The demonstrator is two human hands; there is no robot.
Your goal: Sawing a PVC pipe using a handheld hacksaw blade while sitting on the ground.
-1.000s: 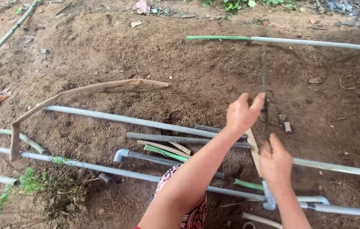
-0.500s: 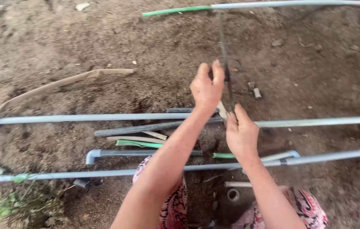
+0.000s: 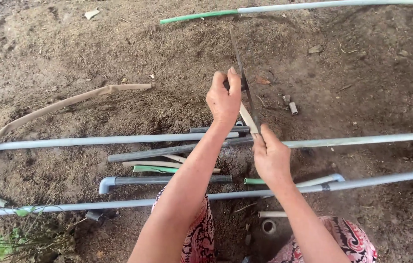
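Two hands hold a thin dark blade.
The left hand point(image 3: 224, 100) and right hand point(image 3: 270, 158) pinch the long blade point(image 3: 243, 80) over grey pipes point(image 3: 119, 140) on dirt point(image 3: 94, 58).

Thin dark saw blade point(image 3: 239, 63), near upright, across pale pipe piece point(image 3: 248, 118).

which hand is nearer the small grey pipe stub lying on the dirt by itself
Right. The pipe stub lies up and to the right of the right hand, on that hand's side of the thin dark blade. The left hand sits farther off, across the blade.
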